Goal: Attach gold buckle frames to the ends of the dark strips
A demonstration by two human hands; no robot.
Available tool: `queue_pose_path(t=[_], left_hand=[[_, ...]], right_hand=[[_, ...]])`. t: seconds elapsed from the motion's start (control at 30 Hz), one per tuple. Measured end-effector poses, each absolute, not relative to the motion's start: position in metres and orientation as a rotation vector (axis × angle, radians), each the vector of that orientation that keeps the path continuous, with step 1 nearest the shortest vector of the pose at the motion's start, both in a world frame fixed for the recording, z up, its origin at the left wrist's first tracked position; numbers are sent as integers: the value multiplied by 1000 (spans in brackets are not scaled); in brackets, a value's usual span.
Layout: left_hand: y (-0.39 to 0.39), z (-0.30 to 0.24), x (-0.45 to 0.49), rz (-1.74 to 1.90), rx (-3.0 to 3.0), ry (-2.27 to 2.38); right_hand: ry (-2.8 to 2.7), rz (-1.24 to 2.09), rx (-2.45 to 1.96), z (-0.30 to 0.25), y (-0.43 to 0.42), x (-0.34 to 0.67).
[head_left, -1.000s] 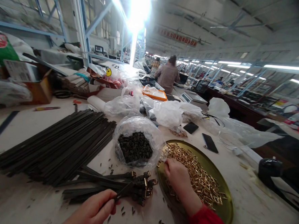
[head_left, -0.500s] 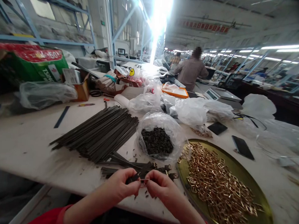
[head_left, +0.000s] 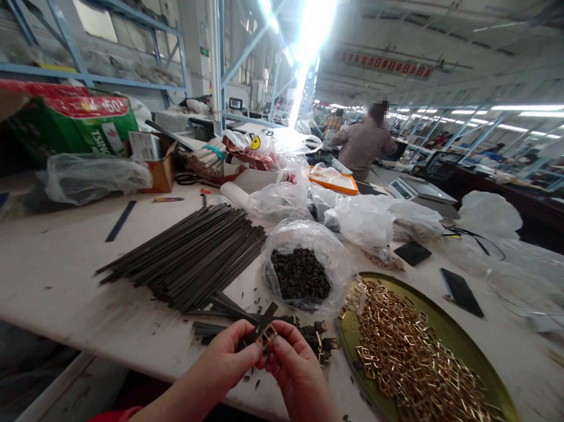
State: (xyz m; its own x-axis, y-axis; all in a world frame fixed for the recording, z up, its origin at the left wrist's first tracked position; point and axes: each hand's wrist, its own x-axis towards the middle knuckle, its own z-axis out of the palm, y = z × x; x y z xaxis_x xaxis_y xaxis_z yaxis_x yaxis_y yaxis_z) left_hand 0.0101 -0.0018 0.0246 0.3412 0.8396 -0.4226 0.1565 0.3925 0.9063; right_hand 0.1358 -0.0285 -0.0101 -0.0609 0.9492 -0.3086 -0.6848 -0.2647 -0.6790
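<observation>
Close together over the table's front edge, both my hands are closed. My left hand (head_left: 229, 351) pinches a dark strap (head_left: 264, 318), whose end points up and away from me. Between the fingertips of my right hand (head_left: 292, 352) is a small gold buckle (head_left: 268, 335), which meets the strap. Just beyond my hands lie several dark straps with gold buckles (head_left: 319, 340) fitted. A large pile of plain dark strips (head_left: 188, 253) rests to the left. Small black pieces (head_left: 301, 274) fill an open clear plastic bag (head_left: 273, 236).
A round gold-coloured tray (head_left: 506, 403) heaped with gold buckles (head_left: 411, 352) stands at the right. Behind it lie a phone (head_left: 461, 292) and a dark flat square (head_left: 413, 253). White plastic bags (head_left: 362, 219) and a scale (head_left: 421, 189) sit farther back. Another person (head_left: 368, 146) works beyond.
My right hand has turned, its fingers rising, and the buckle now shows face-on at the strap. The strap end has tilted upward. The whole view has shifted slightly.
</observation>
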Motion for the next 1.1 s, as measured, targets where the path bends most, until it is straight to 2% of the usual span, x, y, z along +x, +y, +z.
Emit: queue_pose_path(t=[0.33,0.63,0.9,1.1], left_hand=[[7,15,6,697,1137,1102],[3,4,9,725,1191,1151],[-4,10,9,631,1231,1121],[-5,6,11,644,1210,1156]], right_hand=[[-832,1423,-1114,-14,-27,137],[-739,1428,-1114,-26,-24,131],[-742,1215,-1221,-25,-30,134],[-824,1285,-1182,-21,-36,131]])
